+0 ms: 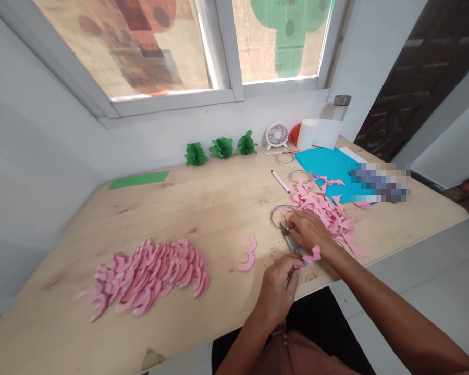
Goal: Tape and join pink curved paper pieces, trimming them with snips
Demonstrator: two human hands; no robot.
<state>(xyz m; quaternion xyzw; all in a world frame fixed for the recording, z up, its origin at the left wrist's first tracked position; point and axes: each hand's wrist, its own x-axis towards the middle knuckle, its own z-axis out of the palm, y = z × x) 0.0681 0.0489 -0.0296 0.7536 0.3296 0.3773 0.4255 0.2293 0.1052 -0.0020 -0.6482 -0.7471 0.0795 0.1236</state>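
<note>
My right hand [310, 232] rests on the wooden table [203, 208] with its fingers closed around small scissors [291, 240] whose blades point toward a wire ring [278, 215]. A pink paper piece [313, 255] lies under its wrist. My left hand [279, 289] is closed in a pinch near the table's front edge, close to the scissors' handle end; what it pinches is too small to make out. A curved pink cut-out [248, 256] lies just left of both hands. A big heap of pink curved cut-outs [152, 276] sits at the front left.
Pink paper scraps [328, 211] pile up behind my right hand, beside a blue sheet [330, 166]. Two more wire rings [299, 176], a pen [280, 181], a small white fan [276, 135], a white roll [316, 133], green paper balls [221, 148] and a green strip [139, 179] lie farther back.
</note>
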